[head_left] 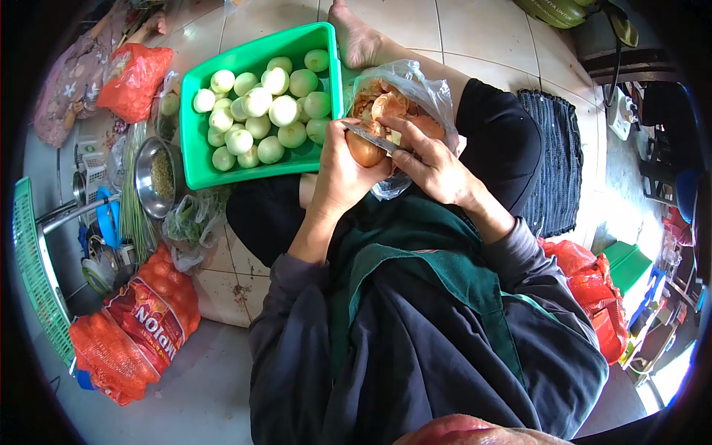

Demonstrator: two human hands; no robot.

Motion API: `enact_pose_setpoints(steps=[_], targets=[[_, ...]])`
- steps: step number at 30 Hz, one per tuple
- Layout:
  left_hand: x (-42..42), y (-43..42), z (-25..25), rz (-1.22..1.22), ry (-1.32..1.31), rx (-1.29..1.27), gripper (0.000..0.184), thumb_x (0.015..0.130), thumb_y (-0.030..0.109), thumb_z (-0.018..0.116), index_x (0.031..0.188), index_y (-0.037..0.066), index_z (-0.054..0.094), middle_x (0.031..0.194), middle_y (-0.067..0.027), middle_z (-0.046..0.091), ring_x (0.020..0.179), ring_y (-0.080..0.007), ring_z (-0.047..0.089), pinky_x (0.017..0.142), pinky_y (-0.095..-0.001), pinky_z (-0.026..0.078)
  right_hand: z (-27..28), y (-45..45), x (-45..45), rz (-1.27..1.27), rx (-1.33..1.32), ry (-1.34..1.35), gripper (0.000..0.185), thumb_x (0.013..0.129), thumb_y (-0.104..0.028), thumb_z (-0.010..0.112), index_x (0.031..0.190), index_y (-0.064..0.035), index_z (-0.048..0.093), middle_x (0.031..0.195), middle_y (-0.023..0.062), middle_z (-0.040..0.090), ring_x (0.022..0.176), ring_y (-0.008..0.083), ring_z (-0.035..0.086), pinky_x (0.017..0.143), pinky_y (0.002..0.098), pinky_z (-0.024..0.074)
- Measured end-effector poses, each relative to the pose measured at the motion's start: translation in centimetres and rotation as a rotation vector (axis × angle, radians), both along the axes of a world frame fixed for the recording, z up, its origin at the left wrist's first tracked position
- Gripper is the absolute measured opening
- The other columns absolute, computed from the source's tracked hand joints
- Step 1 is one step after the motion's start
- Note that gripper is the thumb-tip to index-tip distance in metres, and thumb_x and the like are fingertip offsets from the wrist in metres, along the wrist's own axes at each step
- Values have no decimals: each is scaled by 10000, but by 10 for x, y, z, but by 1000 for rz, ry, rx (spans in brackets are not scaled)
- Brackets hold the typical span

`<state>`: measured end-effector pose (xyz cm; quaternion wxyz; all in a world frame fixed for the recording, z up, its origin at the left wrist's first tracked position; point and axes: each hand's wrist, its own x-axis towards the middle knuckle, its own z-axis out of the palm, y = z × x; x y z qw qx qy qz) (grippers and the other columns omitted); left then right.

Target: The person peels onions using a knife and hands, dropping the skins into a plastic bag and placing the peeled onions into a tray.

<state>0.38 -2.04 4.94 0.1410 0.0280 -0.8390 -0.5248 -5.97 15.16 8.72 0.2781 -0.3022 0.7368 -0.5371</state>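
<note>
My left hand [343, 174] is wrapped round a brown-skinned onion [365, 150] in front of my lap. Across the top of that onion lies the blade of a knife [371, 138]. The knife's handle is in my right hand [430, 165], its fingers bent close to the onion. Just beyond both hands, a clear plastic bag [434, 90] holds loose brown onion skins [386, 104]. To the left stands a green tray [259, 177] with several peeled, pale onions [284, 111] in it.
Red net sacks lie at lower left [141, 326] and right [593, 289]. A metal bowl [158, 178] sits left of the tray. A dark woven mat [550, 159] is by my knee. Another person's patterned clothing [70, 104] shows at upper left.
</note>
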Motion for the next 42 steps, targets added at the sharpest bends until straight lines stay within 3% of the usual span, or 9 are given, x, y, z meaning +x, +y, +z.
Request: enact_pose_setpoints(steps=[6, 14, 19, 24, 30, 31, 35, 36, 42], targets=[[1, 4, -3, 26, -5, -76, 663, 617, 155, 838, 1084, 8, 391, 1006, -204, 514, 918, -365, 563, 797, -416, 472, -1, -10, 1, -70, 76, -72, 367, 938, -168, 485, 1260, -9, 410, 741, 159, 621, 686, 200, 644, 664, 335, 504], [2, 10, -2, 30, 7, -251, 661, 618, 131, 827, 1094, 5, 385, 1004, -208, 501, 913, -380, 556, 785, -432, 474, -22, -15, -1, -177, 119, -91, 355, 930, -190, 506, 1229, -18, 424, 785, 169, 625, 727, 211, 645, 697, 344, 497], [0, 11, -5, 35, -1, -166, 691, 590, 116, 837, 1103, 8, 387, 1015, -204, 500, 920, -373, 552, 804, -430, 468, -17, -10, -5, -97, 137, -97, 349, 938, -183, 503, 1238, -22, 427, 822, 172, 625, 777, 193, 640, 718, 332, 495], [-1, 4, -2, 38, -81, 51, 685, 580, 104, 837, 1092, 9, 390, 1024, -205, 497, 933, -375, 542, 820, -427, 462, -6, -4, -1, -106, 52, -284, 334, 949, -167, 493, 1246, -26, 433, 786, 98, 603, 734, 132, 600, 702, 293, 488], [3, 17, -1, 41, -3, -228, 666, 580, 79, 813, 1090, 9, 389, 1024, -212, 476, 920, -413, 530, 809, -436, 468, -25, -8, -3, -215, 108, -457, 338, 945, -179, 504, 1240, -24, 449, 735, 44, 560, 660, 113, 549, 612, 264, 465], [4, 17, -2, 48, -16, -222, 665, 583, 82, 813, 1091, 9, 390, 1022, -210, 478, 920, -403, 533, 806, -434, 469, -31, -10, -3, -199, 52, -425, 312, 968, -187, 476, 1256, -73, 439, 645, -36, 451, 472, 50, 400, 422, 196, 318], [3, 10, -7, 66, -12, -84, 658, 593, 91, 814, 1093, 7, 395, 1008, -202, 489, 915, -371, 544, 798, -426, 472, -31, -2, -6, -100, -66, -515, 330, 965, -186, 486, 1267, -65, 432, 654, -26, 469, 475, 42, 395, 435, 191, 317], [3, 9, 2, 98, -132, 7, 655, 596, 97, 816, 1093, 6, 399, 994, -195, 496, 916, -355, 550, 807, -415, 470, -28, 1, -5, -77, -56, -509, 337, 960, -194, 495, 1264, -60, 437, 667, -19, 492, 492, 43, 404, 451, 197, 329], [5, 10, 2, -34, 18, -110, 641, 608, 89, 804, 1103, 25, 403, 1023, -184, 495, 934, -345, 544, 831, -408, 467, -38, 2, -5, -126, -121, -670, 364, 949, -195, 490, 1272, -50, 410, 692, 6, 504, 442, 47, 398, 396, 189, 306]])
